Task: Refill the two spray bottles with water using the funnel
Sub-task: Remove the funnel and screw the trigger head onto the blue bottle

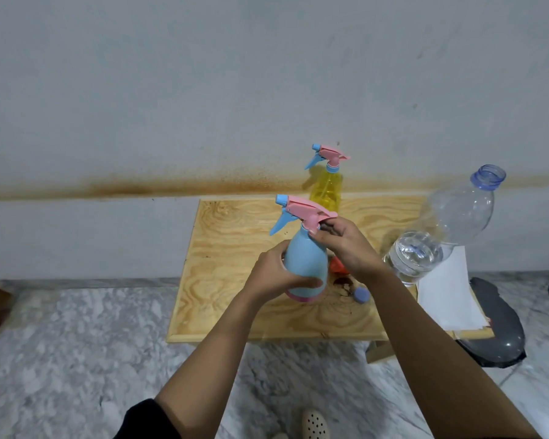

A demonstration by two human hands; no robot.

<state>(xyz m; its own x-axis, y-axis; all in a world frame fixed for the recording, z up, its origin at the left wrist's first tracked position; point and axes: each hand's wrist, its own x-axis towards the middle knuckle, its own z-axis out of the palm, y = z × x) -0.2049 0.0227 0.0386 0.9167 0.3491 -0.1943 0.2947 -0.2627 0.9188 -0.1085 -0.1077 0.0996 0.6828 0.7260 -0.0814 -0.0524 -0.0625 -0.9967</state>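
Carrying everything is a low wooden table (229, 236) set against the wall. Largest thing on it: a clear water bottle (450, 223), right side, uncapped, water only in its lower part. Blue spray bottle (305, 261) stands upright near the front middle, long axis vertical, nozzle pointing left. Whether its base rests on the wood or hangs just above it, cannot tell. Yellow spray bottle (326, 188) stands upright at the back edge, beyond the blue one, head on, held by neither of the hands.

Left hand (273, 274) wraps round the blue bottle's lower body from the left, fingers curled across the front. Right hand (346, 245) comes in from the right and higher, thumb and fingers pinching the collar just under the pink spray head (301, 210). So the bottle sits between the hands, one low, one at the neck. Judged a set-up for twisting the head off about the upright axis, right turning, left bracing.

Orange piece (338, 266), likely the funnel, lies just behind the right hand, mostly hidden. Small blue cap (361, 295) lies near the bottle's base, to its right.
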